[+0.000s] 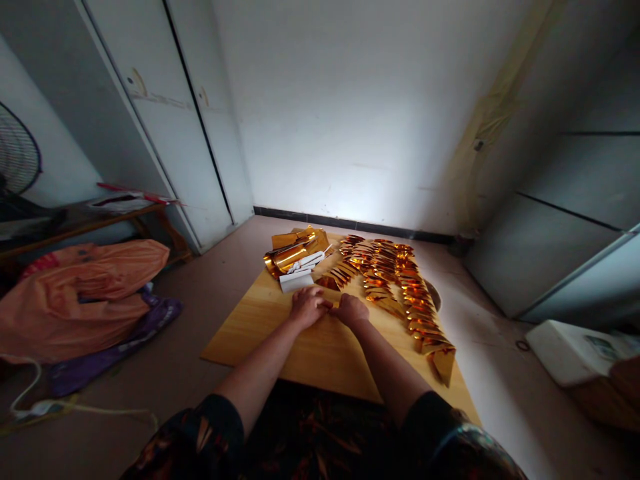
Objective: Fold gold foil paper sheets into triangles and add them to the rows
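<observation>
My left hand and my right hand are close together over the wooden board, fingers bent around a small gold foil piece between them. How each fingertip holds it is too small to tell. Just beyond my left hand lies a white block, with a bundle of white strips behind it. Shiny gold foil sheets are heaped at the board's back left. Rows of folded gold foil pieces overlap along the back and right side.
An orange cloth and a purple bag are on the left, near a low wooden bench and a fan. A white box sits on the floor at right. Cabinets flank the wall.
</observation>
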Tool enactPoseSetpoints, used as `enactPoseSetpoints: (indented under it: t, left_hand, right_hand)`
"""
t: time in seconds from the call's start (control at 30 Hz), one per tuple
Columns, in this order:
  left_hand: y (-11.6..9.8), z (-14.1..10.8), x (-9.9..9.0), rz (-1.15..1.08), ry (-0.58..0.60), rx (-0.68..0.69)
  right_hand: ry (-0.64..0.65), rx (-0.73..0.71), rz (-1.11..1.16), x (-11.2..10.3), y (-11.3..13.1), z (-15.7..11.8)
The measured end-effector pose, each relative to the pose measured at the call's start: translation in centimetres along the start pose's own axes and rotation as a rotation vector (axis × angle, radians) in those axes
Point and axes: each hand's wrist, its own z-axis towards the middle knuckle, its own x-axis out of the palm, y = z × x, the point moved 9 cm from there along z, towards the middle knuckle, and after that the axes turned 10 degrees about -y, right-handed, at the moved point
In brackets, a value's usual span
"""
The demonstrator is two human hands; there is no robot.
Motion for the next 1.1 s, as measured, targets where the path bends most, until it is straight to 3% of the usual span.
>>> enactPoseSetpoints:
  t: [0.33, 0.73, 1.0, 1.1]
  left_hand:
    - [-0.5, -0.1, -0.6, -0.029, 0.011, -0.005]
    - [-0.2, 0.0, -0.2, -0.026, -0.006, 0.021]
    - [-0.3, -0.2, -0.2, -0.028, -0.027, 0.038]
    - [-0.5, -0.3, -0.4, -0.025, -0.024, 0.033]
  right_hand:
    - [0.014, -0.03, 0.066, 0.9, -1.2, 1.6]
    - [0.008, 0.009, 0.134, 0.9, -2.9, 1.4]
    - [-0.036, 0.035, 0.143, -0.7, -4.8, 0.6]
    - [-0.108, -0.014, 0.199, -2.0, -3.9, 1.1]
